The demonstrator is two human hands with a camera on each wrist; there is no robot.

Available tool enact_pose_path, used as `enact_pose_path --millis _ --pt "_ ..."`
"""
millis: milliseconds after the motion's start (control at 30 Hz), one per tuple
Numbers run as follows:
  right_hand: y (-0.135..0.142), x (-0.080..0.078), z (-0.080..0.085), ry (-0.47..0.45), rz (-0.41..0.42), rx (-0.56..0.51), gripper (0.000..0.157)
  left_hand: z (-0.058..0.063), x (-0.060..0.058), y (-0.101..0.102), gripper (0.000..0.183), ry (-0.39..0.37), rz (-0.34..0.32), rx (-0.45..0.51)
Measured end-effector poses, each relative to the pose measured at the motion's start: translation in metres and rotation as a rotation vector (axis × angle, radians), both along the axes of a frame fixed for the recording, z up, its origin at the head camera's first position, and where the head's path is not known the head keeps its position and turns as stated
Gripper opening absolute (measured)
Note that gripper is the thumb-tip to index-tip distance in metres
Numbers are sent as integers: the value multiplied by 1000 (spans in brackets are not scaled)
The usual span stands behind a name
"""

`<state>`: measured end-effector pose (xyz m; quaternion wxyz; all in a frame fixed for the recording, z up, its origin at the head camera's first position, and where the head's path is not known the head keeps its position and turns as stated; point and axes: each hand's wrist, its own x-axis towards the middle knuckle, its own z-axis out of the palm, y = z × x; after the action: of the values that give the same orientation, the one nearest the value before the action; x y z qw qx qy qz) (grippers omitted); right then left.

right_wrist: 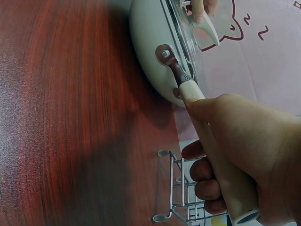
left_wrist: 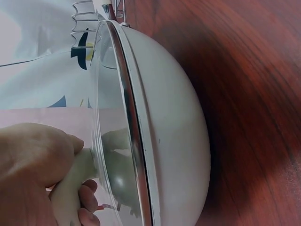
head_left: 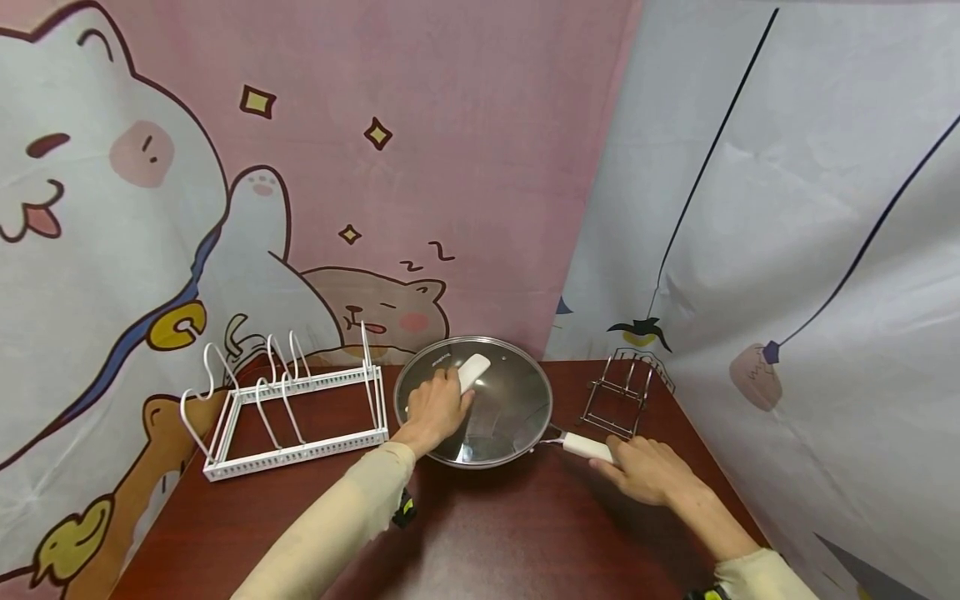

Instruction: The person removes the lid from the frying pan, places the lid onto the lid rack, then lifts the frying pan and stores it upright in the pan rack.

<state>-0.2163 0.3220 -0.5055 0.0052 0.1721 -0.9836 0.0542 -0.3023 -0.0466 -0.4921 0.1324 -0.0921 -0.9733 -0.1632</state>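
A white wok [left_wrist: 176, 117] with a long white handle [head_left: 588, 447] sits on the dark red wooden table. Its glass lid [head_left: 510, 400], edged with a metal rim, covers the top. My left hand [head_left: 437, 407] grips the lid's white knob [head_left: 473, 372], fingers curled beneath it in the left wrist view. On the right, my right hand [head_left: 651, 468] wraps round the wok's handle, thumb along its upper side near the metal bracket [right_wrist: 173, 63].
A white rack [head_left: 300, 454] with upright wire loops stands left of the wok. Behind my right hand is a small metal wire rack [head_left: 615, 400]. Patterned cloth walls [head_left: 480, 167] border the table [head_left: 510, 533] at the back and right.
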Motion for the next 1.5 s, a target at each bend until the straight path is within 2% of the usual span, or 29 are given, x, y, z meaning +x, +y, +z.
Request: enact_pose_path --millis 900,1333,1500 --pt "0 2 0 -11 5 -8 41 -3 -2 2 45 23 -8 -32" --pt "-1 1 2 -5 11 -2 41 -3 -2 3 43 63 2 -49" --pt "-1 0 2 0 14 2 41 -4 -3 3 44 50 5 -59"
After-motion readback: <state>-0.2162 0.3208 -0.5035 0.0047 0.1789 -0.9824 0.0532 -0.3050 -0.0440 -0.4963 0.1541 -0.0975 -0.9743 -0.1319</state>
